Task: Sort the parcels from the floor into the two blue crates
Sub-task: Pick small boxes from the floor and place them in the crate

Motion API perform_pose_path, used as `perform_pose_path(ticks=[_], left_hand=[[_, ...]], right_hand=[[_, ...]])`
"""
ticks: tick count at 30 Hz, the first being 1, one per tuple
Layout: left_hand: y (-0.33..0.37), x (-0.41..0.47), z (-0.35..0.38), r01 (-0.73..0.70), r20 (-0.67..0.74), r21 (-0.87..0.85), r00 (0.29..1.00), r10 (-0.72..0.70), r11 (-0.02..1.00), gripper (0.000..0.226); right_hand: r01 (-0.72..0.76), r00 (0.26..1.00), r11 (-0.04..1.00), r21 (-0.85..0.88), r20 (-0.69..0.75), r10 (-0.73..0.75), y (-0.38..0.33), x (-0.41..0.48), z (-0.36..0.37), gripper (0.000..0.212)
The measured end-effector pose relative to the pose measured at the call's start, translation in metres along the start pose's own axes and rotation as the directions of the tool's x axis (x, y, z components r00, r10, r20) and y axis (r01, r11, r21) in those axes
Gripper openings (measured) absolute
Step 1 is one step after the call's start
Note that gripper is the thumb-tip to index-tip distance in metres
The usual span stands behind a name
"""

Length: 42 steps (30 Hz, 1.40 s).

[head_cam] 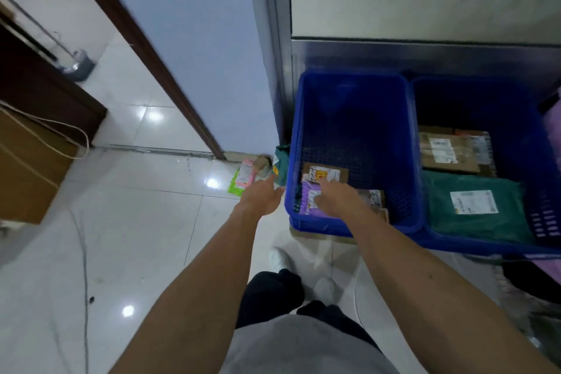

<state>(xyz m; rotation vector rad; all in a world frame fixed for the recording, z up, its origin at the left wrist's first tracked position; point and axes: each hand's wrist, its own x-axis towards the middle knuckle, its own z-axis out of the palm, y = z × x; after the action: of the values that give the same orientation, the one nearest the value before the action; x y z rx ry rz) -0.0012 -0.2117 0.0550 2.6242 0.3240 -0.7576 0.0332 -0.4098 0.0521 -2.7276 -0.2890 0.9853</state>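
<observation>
Two blue crates stand side by side against a metal-clad wall: the left crate point(352, 94) and the right crate point(485, 100). My left hand point(264, 196) is just outside the left crate's left wall, gripping a dark green bag parcel point(280, 164) by its lower end. My right hand point(338, 197) reaches into the left crate, fingers spread on a purple parcel point(306, 200) beside a small brown box point(324, 173). The right crate holds a brown cardboard box point(449, 152) and a green bag parcel point(473, 209). A pink and a green parcel point(244, 177) lie on the floor by the wall corner.
A dark wooden door frame point(145, 48) runs diagonally at left. A brown cabinet point(27, 161) with a white cable sits far left. Glossy white floor tiles point(136, 222) spread under my arms. My feet in white shoes point(279, 258) stand before the crates.
</observation>
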Motion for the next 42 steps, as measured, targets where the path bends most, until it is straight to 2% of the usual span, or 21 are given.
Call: perform_pose_path(ticks=[3,7,13,20,26,32,36,39,42], left_hand=[[-0.019,-0.008,-0.013,0.041,-0.034,-0.042,0.999,-0.042,0.998,0.054],[-0.047,-0.004,-0.029,0.071,-0.054,-0.066,0.996,-0.074,0.995,0.050],[-0.094,0.038,-0.045,0.088,0.014,-0.113,0.996,-0.087,0.990,0.052],[-0.157,0.137,-0.038,0.201,0.115,-0.319,0.978,-0.173,0.926,0.050],[-0.203,0.254,0.014,0.270,0.220,-0.433,0.957,-0.190,0.860,0.040],[-0.254,0.384,0.136,0.342,0.269,-0.706,0.940,-0.212,0.621,0.023],[-0.288,0.452,0.201,0.375,0.315,-0.783,0.927,-0.202,0.497,0.025],[-0.311,0.496,0.233,0.385,0.318,-0.833,0.921,-0.225,0.397,0.029],[-0.327,0.536,0.257,0.393,0.326,-0.839,0.917,-0.231,0.376,0.029]], right_hand=[[0.063,0.998,0.997,-0.040,0.007,-0.063,-0.027,0.004,0.003,0.046],[0.121,0.992,0.988,-0.097,0.038,-0.118,-0.061,0.021,0.007,0.051],[0.100,0.994,0.981,-0.169,0.070,-0.089,-0.105,0.072,0.008,0.046],[0.089,0.992,0.987,-0.133,0.097,-0.076,-0.150,0.183,0.028,0.044],[0.004,0.992,0.995,-0.098,0.128,0.009,-0.158,0.312,0.093,0.042],[-0.044,0.976,0.993,-0.112,0.208,0.067,-0.132,0.446,0.208,0.041],[-0.050,0.984,0.993,-0.106,0.164,0.067,-0.121,0.533,0.257,0.026],[-0.056,0.990,0.995,-0.084,0.127,0.066,-0.111,0.589,0.286,0.036],[-0.085,0.992,0.994,-0.071,0.084,0.091,-0.102,0.625,0.305,0.047]])
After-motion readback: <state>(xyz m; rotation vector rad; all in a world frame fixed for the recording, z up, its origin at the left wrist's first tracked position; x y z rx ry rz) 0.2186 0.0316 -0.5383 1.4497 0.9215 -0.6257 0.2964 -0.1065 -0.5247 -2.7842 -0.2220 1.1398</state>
